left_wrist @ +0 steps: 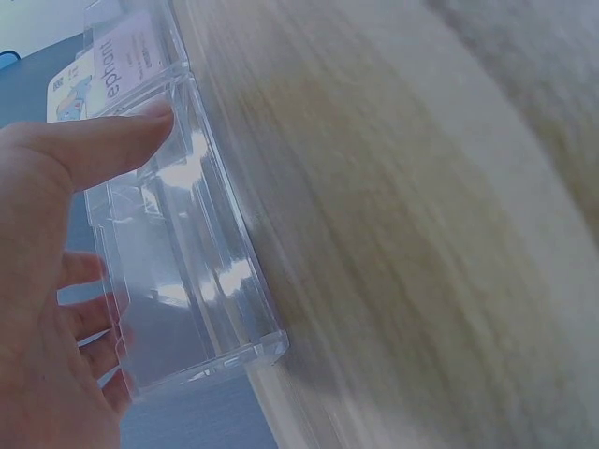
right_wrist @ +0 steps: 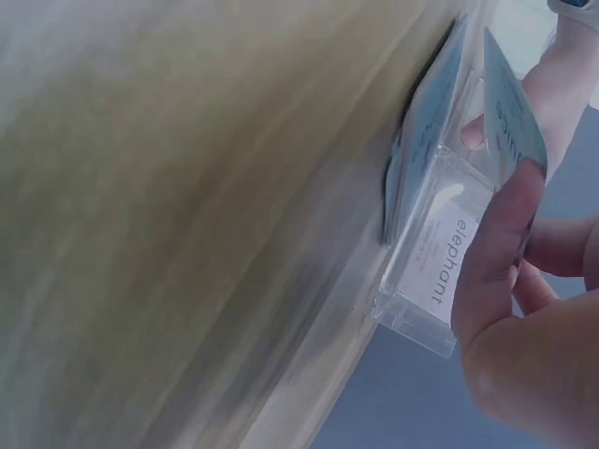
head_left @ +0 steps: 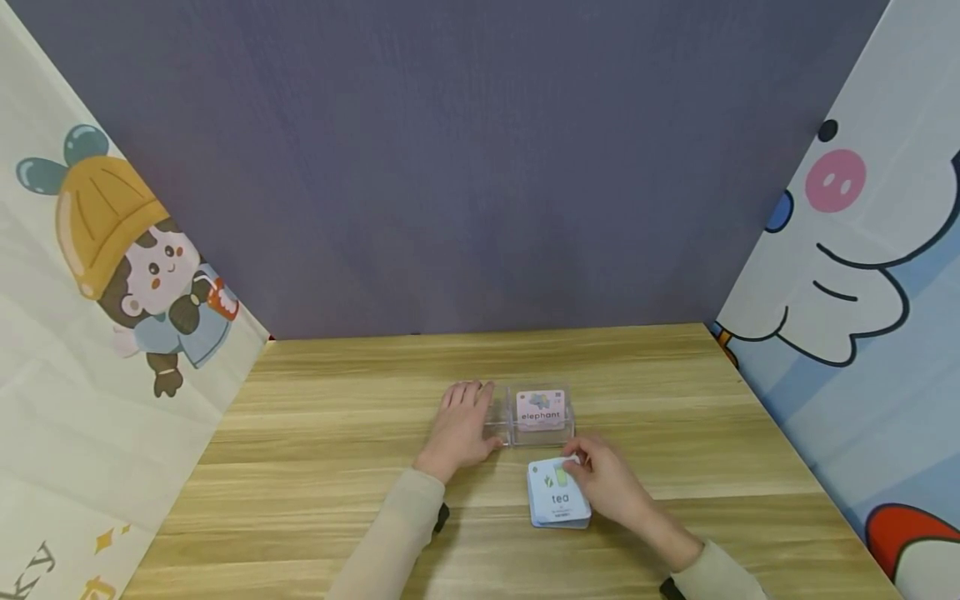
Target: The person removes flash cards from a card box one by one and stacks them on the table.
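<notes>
A clear plastic box (head_left: pixel 543 437) with two compartments stands on the table. My left hand (head_left: pixel 465 423) grips its left part, the thumb at the near side and the fingers over the far side. In the right compartment lies a pink-edged card (head_left: pixel 540 408) reading "elephant"; the left wrist view shows the left compartment bare. In front of the box is a stack of pale blue cards (right_wrist: pixel 426 140), where "tea" shows in the head view. My right hand (head_left: pixel 606 482) pinches a card (right_wrist: pixel 510 117) between thumb and fingers; in the right wrist view it stands tilted, apart from the stack.
The wood-grain table (head_left: pixel 337 433) reaches back to a dark grey-blue panel (head_left: pixel 480 183). Cloths with cartoon figures hang at both sides: a child in a yellow hat (head_left: pixel 112 217) at the left, a white pig (head_left: pixel 862 250) at the right.
</notes>
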`<state>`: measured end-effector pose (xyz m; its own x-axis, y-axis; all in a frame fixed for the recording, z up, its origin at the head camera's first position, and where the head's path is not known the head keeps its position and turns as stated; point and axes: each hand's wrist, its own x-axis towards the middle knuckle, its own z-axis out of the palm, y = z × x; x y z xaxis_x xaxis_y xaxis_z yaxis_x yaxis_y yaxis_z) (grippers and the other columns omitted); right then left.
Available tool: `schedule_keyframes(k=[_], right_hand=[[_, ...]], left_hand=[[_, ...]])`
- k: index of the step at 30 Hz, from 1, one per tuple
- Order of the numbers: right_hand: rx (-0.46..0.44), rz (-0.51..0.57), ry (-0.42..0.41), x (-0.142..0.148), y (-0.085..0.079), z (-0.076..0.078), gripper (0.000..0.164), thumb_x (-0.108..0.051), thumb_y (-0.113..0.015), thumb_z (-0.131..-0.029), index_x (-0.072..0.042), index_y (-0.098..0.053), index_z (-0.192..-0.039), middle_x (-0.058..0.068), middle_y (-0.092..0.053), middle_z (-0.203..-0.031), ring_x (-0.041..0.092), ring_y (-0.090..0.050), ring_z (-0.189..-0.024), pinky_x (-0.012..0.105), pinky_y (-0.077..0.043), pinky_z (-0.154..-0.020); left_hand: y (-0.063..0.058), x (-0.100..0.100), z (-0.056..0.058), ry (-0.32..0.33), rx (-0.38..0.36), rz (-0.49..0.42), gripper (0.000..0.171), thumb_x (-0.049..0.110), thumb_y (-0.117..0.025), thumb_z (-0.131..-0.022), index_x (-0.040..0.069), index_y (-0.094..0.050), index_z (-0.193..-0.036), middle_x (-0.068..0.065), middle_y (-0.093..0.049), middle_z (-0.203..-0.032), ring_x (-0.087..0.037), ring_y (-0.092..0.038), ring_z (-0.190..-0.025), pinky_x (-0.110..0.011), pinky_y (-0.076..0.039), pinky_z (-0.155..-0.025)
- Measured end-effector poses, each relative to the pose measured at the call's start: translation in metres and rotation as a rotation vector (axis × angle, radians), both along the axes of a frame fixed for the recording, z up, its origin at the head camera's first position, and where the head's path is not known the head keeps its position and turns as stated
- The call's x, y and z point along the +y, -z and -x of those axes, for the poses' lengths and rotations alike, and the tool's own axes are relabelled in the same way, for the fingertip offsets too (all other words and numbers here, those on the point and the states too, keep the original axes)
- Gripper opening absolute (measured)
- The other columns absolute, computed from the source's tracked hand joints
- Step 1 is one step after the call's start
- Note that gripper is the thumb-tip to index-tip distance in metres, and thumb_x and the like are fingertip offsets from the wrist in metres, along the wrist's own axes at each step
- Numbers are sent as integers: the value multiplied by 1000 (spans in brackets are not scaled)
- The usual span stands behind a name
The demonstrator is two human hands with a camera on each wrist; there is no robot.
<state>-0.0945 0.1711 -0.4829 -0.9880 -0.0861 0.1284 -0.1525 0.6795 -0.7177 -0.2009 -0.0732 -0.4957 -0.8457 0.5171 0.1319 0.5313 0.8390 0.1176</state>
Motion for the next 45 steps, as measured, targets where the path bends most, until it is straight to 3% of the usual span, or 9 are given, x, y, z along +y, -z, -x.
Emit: schedule_keyframes(k=[9, 22, 36, 45], right_hand=[[-54, -38, -1, -4, 2, 0, 13, 1, -73, -89, -10, -68, -95, -2, -50, -80, 13, -46, -74, 24, -42, -62], [-12, -167, 31, -8, 5, 2, 11, -3, -76, -86, -8, -69, -93, -4, -48, -76, 11, -45, -68, 25, -40, -58], [-47, -297, 30, -13, 6, 2, 12, -10, -77, -87, -10, -65, -91, -3, -50, -77, 11, -46, -65, 27, -41, -53], [-73, -315, 54, -11, 8, 4, 14, -12, -77, -86, -8, -67, -95, -2, -53, -81, 12, -49, -65, 28, -43, -52]], left_hand=[[0, 0, 1, -4, -1, 7, 99, 55, -77, -83, 8, -31, -158, -14, -41, -152, -32, -35, -142, -48, -18, -124], [-2, -1, -1, -9, -4, -21, 96, 52, -78, -84, 8, -34, -157, -13, -43, -151, -32, -35, -141, -46, -19, -124], [-1, -3, -1, -10, -7, -4, 96, 53, -77, -85, 9, -33, -158, -12, -41, -153, -32, -35, -142, -46, -19, -124], [-1, -3, 0, -5, -4, 1, 95, 54, -77, -85, 9, -33, -158, -12, -42, -152, -32, -35, -142, -46, -20, -124]])
